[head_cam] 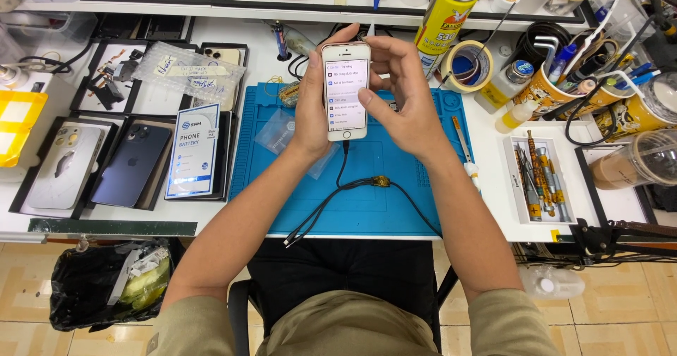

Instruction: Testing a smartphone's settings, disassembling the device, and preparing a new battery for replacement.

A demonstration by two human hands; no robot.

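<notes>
A small white smartphone (346, 81) with its screen lit, showing a menu list, is held upright above the blue work mat (282, 187). My left hand (312, 106) grips the phone along its left edge. My right hand (403, 95) cups the phone's right side, with the thumb resting on the screen. A black cable (343, 169) is plugged into the phone's bottom and runs down across the mat toward the table's front edge.
Trays at the left hold phone backs (65, 164) and a dark phone (132, 164), beside a battery box (194, 150). A spray can (443, 19), tape roll (465, 65), tool cups (557, 88) and a screwdriver tray (539, 180) stand at the right. A black rubbish bag (106, 285) lies on the floor.
</notes>
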